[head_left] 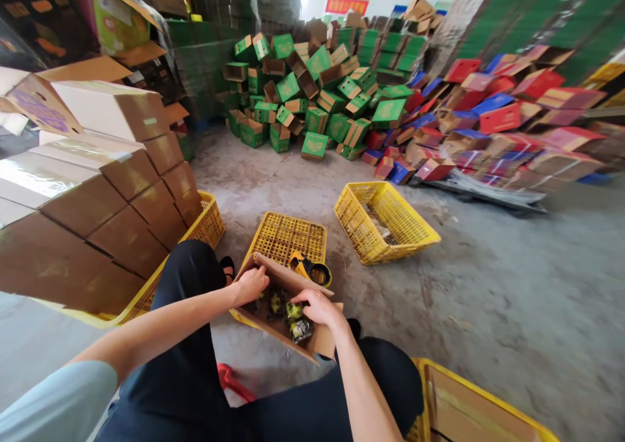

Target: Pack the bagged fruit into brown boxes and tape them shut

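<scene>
An open cardboard box (283, 334) sits before my knees, on the near part of a yellow plastic crate that looks upturned. Inside are several round, yellow-green, fruit-like items (294, 310), some in clear shiny wrap. My left hand (251, 286) is at the box's left end, its fingers curled down by the wall; what they hold, if anything, is hidden. From the right, my right hand (317, 306) reaches over the box with fingers stretched out beside one yellow-green item. A yellow and black tape dispenser (310, 269) lies on the crate (288, 230) just behind the box.
Closed cartons (131, 214) are stacked at left in a yellow crate (212, 217). Another yellow crate (390, 234) stands ahead to the right. A crate (488, 390) holds cardboard at lower right. Green boxes (315, 146) and red and blue boxes (500, 118) lie heaped farther off.
</scene>
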Available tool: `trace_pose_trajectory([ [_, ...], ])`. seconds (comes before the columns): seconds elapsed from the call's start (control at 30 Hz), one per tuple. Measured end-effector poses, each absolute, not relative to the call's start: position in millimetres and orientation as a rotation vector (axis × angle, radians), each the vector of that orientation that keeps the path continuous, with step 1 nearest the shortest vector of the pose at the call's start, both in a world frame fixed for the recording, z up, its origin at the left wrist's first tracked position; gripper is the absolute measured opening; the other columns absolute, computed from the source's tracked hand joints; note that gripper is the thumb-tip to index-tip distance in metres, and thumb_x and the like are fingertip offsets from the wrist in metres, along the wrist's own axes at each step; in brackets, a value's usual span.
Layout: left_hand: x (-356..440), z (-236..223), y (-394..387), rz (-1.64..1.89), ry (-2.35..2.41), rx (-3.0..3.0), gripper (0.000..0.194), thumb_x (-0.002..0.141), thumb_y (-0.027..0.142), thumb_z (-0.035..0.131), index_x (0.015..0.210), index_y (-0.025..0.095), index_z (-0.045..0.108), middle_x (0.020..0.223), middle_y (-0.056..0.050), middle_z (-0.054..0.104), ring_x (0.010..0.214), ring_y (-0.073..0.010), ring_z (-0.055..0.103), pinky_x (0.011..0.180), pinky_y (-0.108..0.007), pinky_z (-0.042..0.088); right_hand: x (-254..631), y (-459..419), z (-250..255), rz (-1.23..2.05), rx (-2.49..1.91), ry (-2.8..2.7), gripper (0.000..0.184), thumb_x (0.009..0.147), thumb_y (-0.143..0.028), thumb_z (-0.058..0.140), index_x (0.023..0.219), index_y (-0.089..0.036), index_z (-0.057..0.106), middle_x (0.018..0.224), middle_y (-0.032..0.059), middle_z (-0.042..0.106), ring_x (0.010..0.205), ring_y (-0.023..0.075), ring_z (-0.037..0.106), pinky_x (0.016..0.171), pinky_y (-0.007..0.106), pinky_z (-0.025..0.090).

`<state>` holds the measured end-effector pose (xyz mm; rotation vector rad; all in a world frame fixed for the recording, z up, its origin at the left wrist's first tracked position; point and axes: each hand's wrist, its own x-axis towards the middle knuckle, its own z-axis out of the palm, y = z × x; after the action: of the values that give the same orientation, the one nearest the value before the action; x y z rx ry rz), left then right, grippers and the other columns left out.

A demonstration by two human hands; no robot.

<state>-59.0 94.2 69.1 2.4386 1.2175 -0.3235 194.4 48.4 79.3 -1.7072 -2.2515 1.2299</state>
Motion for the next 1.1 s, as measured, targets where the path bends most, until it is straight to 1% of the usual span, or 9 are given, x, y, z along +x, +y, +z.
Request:
trace_pose_trajectory([
  [0.17,-56.3,79.8,89.5,-0.395,1.18,2.643,0.023,0.095,0.019,0.056,0.097,0.014,0.078,0.11,-0.022,0.068,0.125,-0.0402,0.053,0.102,-0.051,0.044,194.8,53.1,81.5,1.328,-1.748,-2.209,0.045,0.076,0.0,0.05,0.096,-0.022,0.084,0.099,0.0022,0.083,0.102,0.0198,0.076,0.093,0.027,0.054],
  [0.3,-26.8,63.9,80.5,-0.463,0.988,2.616,0.033,0.092,0.023,0.065,0.123,0.02,0.072,0.124,-0.017,0.068,0.117,-0.0345,0.062,0.1,-0.046,0.047,192.4,54.0,82.6,1.351,-1.83,-2.159,0.05,0.093,-0.012,0.04,0.13,-0.022,0.072,0.102,0.0038,0.082,0.079,0.0159,0.077,0.071,0.023,0.057],
  [0.37,-14.3,53.0,76.8,-0.488,0.962,2.589,0.045,0.089,0.021,0.069,0.133,0.025,0.067,0.132,-0.015,0.066,0.119,-0.0336,0.063,0.102,-0.046,0.048,191.6,50.6,81.7,1.326,-1.858,-2.168,0.05,0.098,-0.019,0.038,0.142,-0.021,0.063,0.116,0.0073,0.079,0.089,0.0176,0.078,0.079,0.025,0.058],
  [0.43,-8.1,43.8,75.0,-0.498,0.989,2.574,0.047,0.089,0.019,0.069,0.135,0.024,0.065,0.136,-0.017,0.063,0.122,-0.0354,0.063,0.106,-0.049,0.046,190.9,45.4,79.7,1.311,-1.836,-2.224,0.049,0.099,-0.032,0.051,0.146,-0.023,0.06,0.136,0.0088,0.071,0.116,0.0226,0.072,0.1,0.03,0.054],
  [0.57,-13.0,33.7,78.1,-0.509,1.123,2.554,0.039,0.095,0.012,0.054,0.132,0.013,0.066,0.133,-0.026,0.064,0.119,-0.0402,0.065,0.107,-0.061,0.043,184.0,34.1,69.6,1.368,-1.783,-2.386,0.077,0.079,-0.047,0.081,0.149,-0.028,0.057,0.15,0.0103,0.061,0.138,0.0334,0.057,0.118,0.042,0.043],
  [0.7,-24.9,33.4,84.1,-0.536,1.188,2.531,0.03,0.094,0.016,0.056,0.12,0.013,0.07,0.114,-0.021,0.073,0.111,-0.0366,0.07,0.101,-0.052,0.051,169.4,28.7,54.2,1.349,-1.802,-2.478,0.09,0.067,-0.032,0.091,0.149,-0.027,0.057,0.15,0.0144,0.059,0.137,0.0372,0.057,0.114,0.044,0.047],
  [0.87,-39.4,39.5,89.0,-0.488,1.285,2.519,0.033,0.095,0.027,0.059,0.123,0.012,0.067,0.119,-0.022,0.072,0.113,-0.0356,0.071,0.096,-0.042,0.055,166.1,35.8,47.6,1.17,-1.791,-2.45,0.062,0.078,0.005,0.061,0.131,-0.025,0.073,0.136,0.0094,0.071,0.129,0.0263,0.065,0.113,0.034,0.046],
  [1.0,-53.1,47.6,100.0,-0.408,1.406,2.487,0.032,0.1,0.028,0.052,0.124,0.01,0.063,0.122,-0.023,0.071,0.114,-0.0339,0.07,0.097,-0.04,0.055,176.0,46.4,54.9,1.01,-1.86,-2.336,0.052,0.081,0.009,0.049,0.112,-0.018,0.081,0.121,0.0122,0.077,0.123,0.0253,0.068,0.111,0.032,0.047],
  [1.1,-60.6,56.8,110.6,-0.336,1.497,2.457,0.029,0.102,0.026,0.048,0.123,0.01,0.061,0.122,-0.021,0.069,0.112,-0.0312,0.07,0.096,-0.038,0.054,181.9,53.1,63.7,0.894,-1.875,-2.25,0.047,0.084,0.005,0.049,0.113,-0.015,0.08,0.122,0.0146,0.076,0.123,0.0254,0.068,0.112,0.032,0.045],
])
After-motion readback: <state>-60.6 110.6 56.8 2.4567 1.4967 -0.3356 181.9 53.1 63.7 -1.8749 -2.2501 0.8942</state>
